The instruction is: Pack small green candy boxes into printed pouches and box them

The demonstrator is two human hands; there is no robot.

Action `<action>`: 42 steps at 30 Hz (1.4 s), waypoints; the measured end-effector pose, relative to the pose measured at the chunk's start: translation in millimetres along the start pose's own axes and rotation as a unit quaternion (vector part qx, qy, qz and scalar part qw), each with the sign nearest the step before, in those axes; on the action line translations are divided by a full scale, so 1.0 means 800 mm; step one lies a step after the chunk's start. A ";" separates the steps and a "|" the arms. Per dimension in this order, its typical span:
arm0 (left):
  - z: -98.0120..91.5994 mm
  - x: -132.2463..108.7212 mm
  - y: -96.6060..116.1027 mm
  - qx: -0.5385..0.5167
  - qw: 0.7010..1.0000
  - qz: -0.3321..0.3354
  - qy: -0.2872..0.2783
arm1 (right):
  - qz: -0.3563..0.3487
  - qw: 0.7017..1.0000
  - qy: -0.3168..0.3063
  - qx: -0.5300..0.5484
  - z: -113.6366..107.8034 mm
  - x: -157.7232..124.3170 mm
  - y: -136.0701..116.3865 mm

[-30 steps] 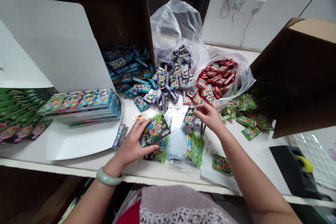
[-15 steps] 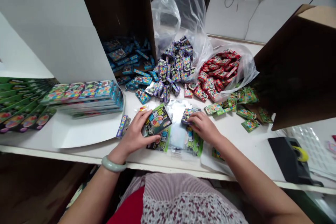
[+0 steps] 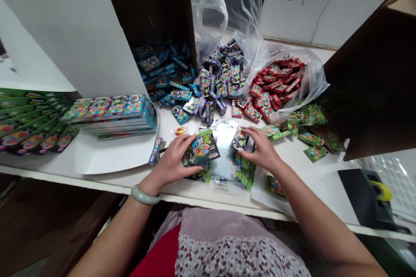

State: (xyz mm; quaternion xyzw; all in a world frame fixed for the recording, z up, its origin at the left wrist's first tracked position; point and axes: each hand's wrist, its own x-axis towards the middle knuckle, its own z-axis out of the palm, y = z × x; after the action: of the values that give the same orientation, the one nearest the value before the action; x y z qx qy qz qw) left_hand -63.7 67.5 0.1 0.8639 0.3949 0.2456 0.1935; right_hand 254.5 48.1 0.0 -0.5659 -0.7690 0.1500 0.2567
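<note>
Clearance and obstructions on the surface [image 3: 320,186]
Between the left grip [image 3: 175,156] and the right grip [image 3: 260,149], a gap runs over the clear film [image 3: 223,160], narrowed by the held black pack [image 3: 202,149] and the held purple box [image 3: 239,139]; to the right, a wide passage lies between the right forearm [image 3: 302,199] and the tape dispenser [image 3: 365,201]. On the left, the loose box [image 3: 156,151] and the white carton [image 3: 117,156] obstruct lateral access. Beyond, piled purple packets [image 3: 224,78] and red packets [image 3: 276,86] close the way, with green packets [image 3: 312,119] and a brown box [image 3: 377,82] obstructing the far right
</note>
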 end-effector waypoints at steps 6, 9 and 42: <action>0.005 0.014 0.008 -0.010 0.999 0.046 -0.024 | -0.141 0.982 -0.118 0.043 -0.066 -0.001 -0.034; 0.005 0.017 0.013 -0.018 0.998 0.059 -0.033 | -0.160 0.971 -0.176 0.010 -0.077 0.009 -0.042; 0.024 0.008 0.021 -0.103 0.994 0.025 0.005 | -0.134 0.985 -0.081 0.069 -0.019 0.011 -0.064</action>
State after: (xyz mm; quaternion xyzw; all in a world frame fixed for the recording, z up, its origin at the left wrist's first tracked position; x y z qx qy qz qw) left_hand -39.3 59.9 -4.6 0.8476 0.3470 0.2938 0.2736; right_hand 220.5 39.1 41.2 -0.4243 -0.8441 0.2121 0.2501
